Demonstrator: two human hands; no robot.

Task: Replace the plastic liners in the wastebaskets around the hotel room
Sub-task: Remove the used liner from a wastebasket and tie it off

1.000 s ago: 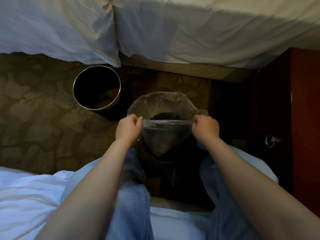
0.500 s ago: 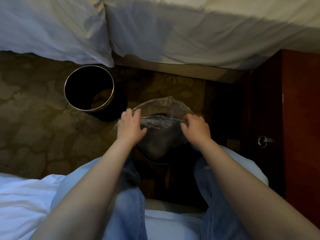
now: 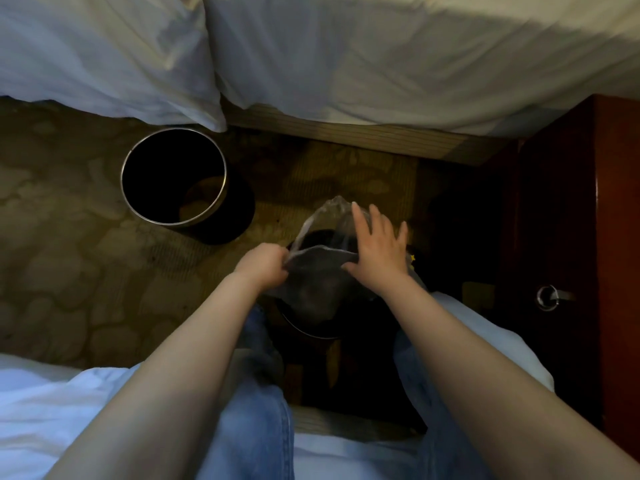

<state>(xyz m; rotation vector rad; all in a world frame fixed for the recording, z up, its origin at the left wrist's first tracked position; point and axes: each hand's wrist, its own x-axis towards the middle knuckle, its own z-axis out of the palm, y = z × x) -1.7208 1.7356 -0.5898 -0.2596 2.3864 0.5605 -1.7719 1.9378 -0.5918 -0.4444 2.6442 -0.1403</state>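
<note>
One clear liner (image 3: 311, 280), left hand (image 3: 265, 268) pinching its edge, right hand (image 3: 375, 251) splayed open against it

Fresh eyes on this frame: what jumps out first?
Centre frame, the left hand pinches the edge of a clear plastic liner while the right hand spreads flat at its mouth, above a dark wastebasket between the person's knees. Upper left, a second metal-rimmed wastebasket stands on the patterned carpet, no liner showing.
</note>
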